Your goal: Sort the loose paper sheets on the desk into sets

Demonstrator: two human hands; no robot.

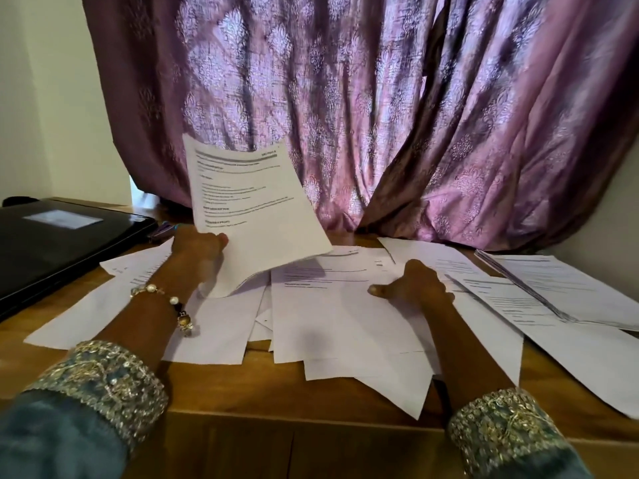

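Both forearms are bare from the cuffs forward. The left sleeve [62,430] is a muted blue-teal fabric, soft-looking, ending in a broad cuff [103,378] of gold and silver embroidery (small pearl-like beads and sequins are worked into it). The right sleeve [525,458] matches it, with the same wide metallic embroidered band [498,423]. On the left wrist hangs a loose bracelet [166,302] of pale round pearls, gold links and darker beads. No rings can be made out on either hand.

A wooden desk [214,385] carries scattered loose paper sheets [332,316], a stacked set [567,288] at right, and a black laptop [58,243] at left.
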